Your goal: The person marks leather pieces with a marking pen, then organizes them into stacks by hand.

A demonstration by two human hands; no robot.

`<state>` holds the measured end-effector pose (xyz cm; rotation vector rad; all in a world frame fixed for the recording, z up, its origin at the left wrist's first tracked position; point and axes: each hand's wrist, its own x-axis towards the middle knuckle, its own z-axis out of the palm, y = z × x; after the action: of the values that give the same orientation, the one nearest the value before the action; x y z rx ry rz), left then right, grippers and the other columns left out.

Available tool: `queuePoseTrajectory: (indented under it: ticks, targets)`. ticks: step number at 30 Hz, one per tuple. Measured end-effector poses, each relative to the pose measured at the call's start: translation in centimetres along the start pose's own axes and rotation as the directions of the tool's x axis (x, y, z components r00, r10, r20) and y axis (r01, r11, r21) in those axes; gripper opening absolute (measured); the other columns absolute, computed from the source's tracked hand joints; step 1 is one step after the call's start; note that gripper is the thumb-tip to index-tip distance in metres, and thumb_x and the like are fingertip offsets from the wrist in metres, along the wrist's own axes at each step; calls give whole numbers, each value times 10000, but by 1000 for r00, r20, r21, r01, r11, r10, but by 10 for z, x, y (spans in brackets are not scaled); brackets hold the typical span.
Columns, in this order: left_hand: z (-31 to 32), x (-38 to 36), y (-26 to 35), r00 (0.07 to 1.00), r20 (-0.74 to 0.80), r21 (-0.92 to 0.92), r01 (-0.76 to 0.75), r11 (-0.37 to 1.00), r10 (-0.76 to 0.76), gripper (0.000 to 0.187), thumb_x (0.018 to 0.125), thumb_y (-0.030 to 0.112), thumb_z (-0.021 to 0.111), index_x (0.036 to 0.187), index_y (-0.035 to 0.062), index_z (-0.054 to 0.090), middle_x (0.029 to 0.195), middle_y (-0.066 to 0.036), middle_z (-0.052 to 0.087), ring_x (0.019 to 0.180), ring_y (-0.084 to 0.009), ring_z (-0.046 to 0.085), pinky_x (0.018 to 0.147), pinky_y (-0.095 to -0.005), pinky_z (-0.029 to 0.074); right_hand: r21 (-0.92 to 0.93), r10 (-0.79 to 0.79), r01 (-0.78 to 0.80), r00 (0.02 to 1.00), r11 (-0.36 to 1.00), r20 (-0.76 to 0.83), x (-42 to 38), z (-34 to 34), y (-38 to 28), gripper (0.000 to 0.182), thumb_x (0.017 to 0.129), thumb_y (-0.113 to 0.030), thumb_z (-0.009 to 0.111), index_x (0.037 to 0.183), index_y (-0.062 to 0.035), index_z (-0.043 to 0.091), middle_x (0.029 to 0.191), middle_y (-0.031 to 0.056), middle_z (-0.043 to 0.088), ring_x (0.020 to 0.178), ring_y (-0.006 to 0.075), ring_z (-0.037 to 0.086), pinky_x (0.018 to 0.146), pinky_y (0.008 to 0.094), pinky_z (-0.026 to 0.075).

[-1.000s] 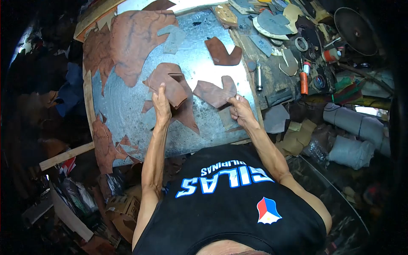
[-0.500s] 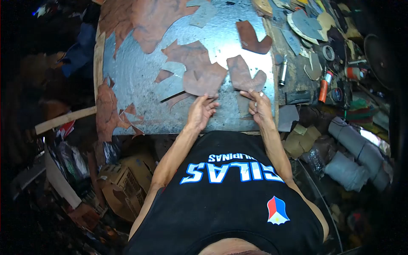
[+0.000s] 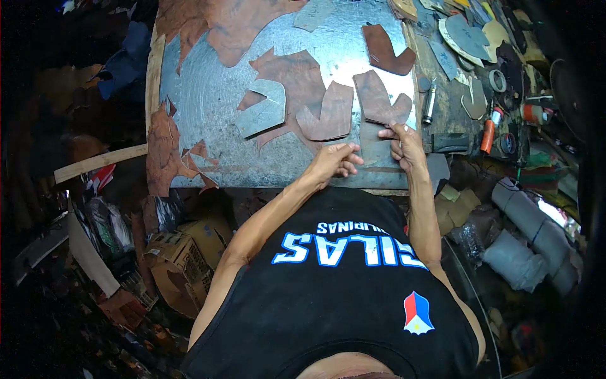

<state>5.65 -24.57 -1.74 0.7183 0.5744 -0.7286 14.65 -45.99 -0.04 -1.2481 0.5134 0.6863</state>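
My left hand [image 3: 333,161] and my right hand [image 3: 405,146] meet at the near right edge of a metal-topped table [image 3: 202,101]. Between them lies a flat grey piece [image 3: 374,150]. My left fingertips are curled against its left edge. My right fingers pinch its upper right corner, where it tucks under a brown boot-shaped leather cut-out [image 3: 377,98]. A second brown cut-out [image 3: 328,115] lies just left of it, and a third [image 3: 385,54] sits farther back.
A grey pattern piece [image 3: 265,114] rests on a leather offcut mid-table. A large brown hide [image 3: 227,25] covers the far left. Leather scraps [image 3: 164,151] hang over the left edge. The cluttered bench on the right holds a metal tool [image 3: 430,101], an orange tube [image 3: 487,136] and a tape roll [image 3: 497,80].
Both hands have shifted right along the near edge. My left hand let go of the folded leather, which now lies flat. The grey piece now sits between my hands.
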Motion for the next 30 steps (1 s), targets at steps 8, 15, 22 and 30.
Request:
queuePoseTrajectory:
  ticks: [8,15,22,30]
  targets:
    - [-68,-67,97,498,255,924,128,-360,829,497,756,331,769,1128,38,617,1180,-214,592,1163,-392,527,953,-482,425,-197,-5,-5,999,980,-51,-15,-7,7,306,938,-327,602,882,-27,576,661,76,625,338,27,286,315,215,219]
    - [-108,-62,103,658,107,951,151,-270,745,709,701,488,780,1206,34,575,1350,-242,494,1255,-459,444,1029,-553,357,-274,-67,43,994,961,-81,-12,-2,10,323,941,-341,590,872,-26,585,626,43,595,347,33,305,314,224,216]
    - [-97,-55,102,604,121,933,202,-298,788,635,740,463,756,1159,11,603,1281,-245,547,1209,-427,503,971,-558,413,-347,-122,62,981,936,-153,-11,-4,19,316,950,-336,569,889,-28,601,622,22,594,358,46,324,329,232,222]
    - [-94,-67,115,568,281,915,84,-394,774,575,748,398,772,1119,-13,617,1125,-197,639,1009,-377,623,822,-452,515,-342,-236,161,953,926,-192,-13,-1,26,341,946,-351,579,875,-20,611,614,15,587,379,33,329,339,230,218]
